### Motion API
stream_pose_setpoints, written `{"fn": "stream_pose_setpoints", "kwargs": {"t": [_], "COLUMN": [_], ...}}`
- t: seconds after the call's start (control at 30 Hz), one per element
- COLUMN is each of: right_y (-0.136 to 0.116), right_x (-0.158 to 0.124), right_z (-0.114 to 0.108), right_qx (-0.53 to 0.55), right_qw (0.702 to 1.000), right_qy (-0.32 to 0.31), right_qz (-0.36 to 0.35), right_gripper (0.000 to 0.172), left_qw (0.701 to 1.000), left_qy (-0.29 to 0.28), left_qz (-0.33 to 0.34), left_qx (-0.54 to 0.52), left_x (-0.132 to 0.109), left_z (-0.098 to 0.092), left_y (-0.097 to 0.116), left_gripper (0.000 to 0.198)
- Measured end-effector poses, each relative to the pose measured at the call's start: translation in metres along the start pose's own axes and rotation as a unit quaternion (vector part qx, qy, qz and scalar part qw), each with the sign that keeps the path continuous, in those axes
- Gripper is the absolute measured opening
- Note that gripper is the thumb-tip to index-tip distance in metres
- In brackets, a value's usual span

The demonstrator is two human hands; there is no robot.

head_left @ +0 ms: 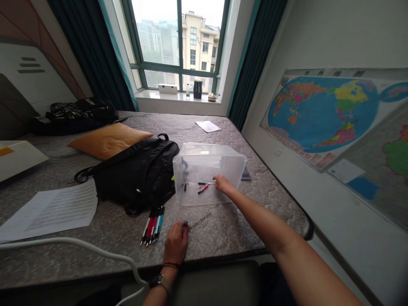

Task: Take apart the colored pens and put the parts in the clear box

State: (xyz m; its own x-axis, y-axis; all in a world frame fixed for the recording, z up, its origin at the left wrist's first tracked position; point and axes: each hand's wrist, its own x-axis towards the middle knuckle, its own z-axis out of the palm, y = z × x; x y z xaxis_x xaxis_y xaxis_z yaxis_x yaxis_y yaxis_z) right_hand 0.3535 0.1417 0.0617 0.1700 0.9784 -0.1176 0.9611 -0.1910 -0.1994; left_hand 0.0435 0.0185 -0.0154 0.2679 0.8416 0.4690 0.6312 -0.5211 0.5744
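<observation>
Head view, looking down across a mattress (pixel 242 212) toward a bright window (pixel 178 42). The person's left hand (pixel 175 243) rests at the mattress's near edge, closed around a slim pen (pixel 185 223) whose blue end shows above the fingers. Just beside this hand lies a loose bundle of pens (pixel 153 225), their barrels marked in red, black and teal. The right hand (pixel 222 184) stretches forward from the right and appears to reach into a clear plastic box (pixel 208 163), its fingers drawn together near the end of a dark pen (pixel 202 183). Whether they grip that pen cannot be told. Also within the box lie a red pen (pixel 203 189) and a small dark piece (pixel 185 186), so only a few items are in the box, while most of the pens lie outside it. A black backpack (pixel 137 174) sits just left of the box, with a printed sheet (pixel 51 214) farther left and an orange cushion (pixel 108 140) beyond. A large world map (pixel 321 114) covers the wall on the right.
</observation>
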Motion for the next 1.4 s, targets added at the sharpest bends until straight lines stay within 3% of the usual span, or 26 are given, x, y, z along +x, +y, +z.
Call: {"fn": "stream_pose_setpoints", "kwargs": {"t": [0.27, 0.5, 0.77, 0.87, 1.07, 1.23, 1.4], "right_y": [-0.004, -0.006, -0.053, -0.063, -0.037, -0.008, -0.005], "right_x": [0.004, 0.004, 0.003, 0.007, 0.009, 0.003, 0.000], "right_z": [0.001, -0.007, 0.003, 0.004, -0.010, -0.023, -0.027], "right_qx": [-0.037, -0.047, -0.003, -0.032, -0.089, -0.105, -0.106], "right_qw": [0.999, 0.998, 0.984, 0.987, 0.994, 0.994, 0.993], "right_qy": [-0.018, -0.024, -0.031, -0.044, -0.035, -0.035, -0.042], "right_qz": [-0.006, -0.029, -0.177, -0.152, -0.046, -0.022, -0.021], "right_gripper": [0.031, 0.038, 0.030, 0.026, 0.022, 0.019, 0.018], "left_qw": [1.000, 1.000, 1.000, 1.000, 0.999, 0.999, 0.999], "left_qy": [-0.008, -0.009, -0.018, -0.018, -0.016, -0.013, -0.015], "left_qz": [-0.008, -0.014, -0.019, -0.021, -0.028, -0.027, -0.026], "left_qx": [-0.003, 0.004, 0.016, 0.013, 0.007, 0.011, 0.013], "left_x": [0.000, 0.001, 0.000, -0.001, 0.000, 0.001, 0.001], "left_z": [-0.001, -0.002, -0.002, -0.002, -0.002, -0.003, -0.003], "left_y": [0.002, 0.003, 0.003, 0.004, 0.004, 0.004, 0.005], "left_gripper": [0.020, 0.020, 0.021, 0.021, 0.020, 0.022, 0.022]}}
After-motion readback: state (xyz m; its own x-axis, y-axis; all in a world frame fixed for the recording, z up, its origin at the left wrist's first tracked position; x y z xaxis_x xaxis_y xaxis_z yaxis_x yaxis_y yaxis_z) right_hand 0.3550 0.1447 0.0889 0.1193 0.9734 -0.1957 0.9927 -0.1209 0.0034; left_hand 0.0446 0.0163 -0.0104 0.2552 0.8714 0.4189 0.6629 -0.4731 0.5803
